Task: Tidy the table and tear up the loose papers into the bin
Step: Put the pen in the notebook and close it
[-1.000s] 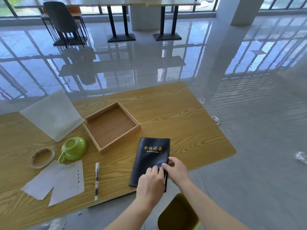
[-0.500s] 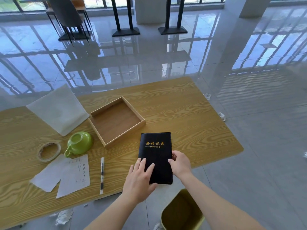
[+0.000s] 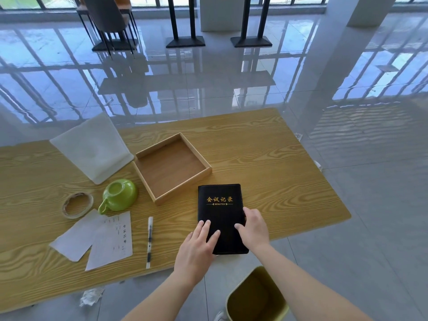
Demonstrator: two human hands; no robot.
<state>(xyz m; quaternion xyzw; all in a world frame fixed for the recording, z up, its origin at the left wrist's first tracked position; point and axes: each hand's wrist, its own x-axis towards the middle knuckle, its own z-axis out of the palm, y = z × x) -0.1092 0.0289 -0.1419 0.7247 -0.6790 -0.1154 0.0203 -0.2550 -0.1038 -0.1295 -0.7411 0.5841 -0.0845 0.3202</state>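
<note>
A black minutes notebook (image 3: 221, 214) lies closed and flat near the front edge of the wooden table (image 3: 278, 172), its gold title characters and the word MINUTES readable across the upper cover. The left hand (image 3: 196, 249) rests on its lower left part with fingers spread and flat, pressing rather than gripping. The right hand (image 3: 253, 228) sits at the book's right edge, at about 3 o'clock from the cover's middle, thumb laid on the cover and fingers curved loosely over the side; whether they curl under the edge cannot be told. The loose papers (image 3: 97, 239) lie at about 9 o'clock from the notebook, well apart from it: two white sheets overlapping, the upper one bearing faint handwritten marks, both uncreased and whole. A pen (image 3: 149, 242) lies just beside them, between papers and notebook. At 10 o'clock from the papers is a tape roll (image 3: 77, 205), with an overturned green cup (image 3: 119, 195) beside it touching the papers' top edge. An open wooden tray (image 3: 172, 167) sits at 11 o'clock from the notebook, with a white bag (image 3: 92, 147) beyond it. The yellow-green bin (image 3: 257, 297) stands on the floor at 5 o'clock, below the right forearm.
</note>
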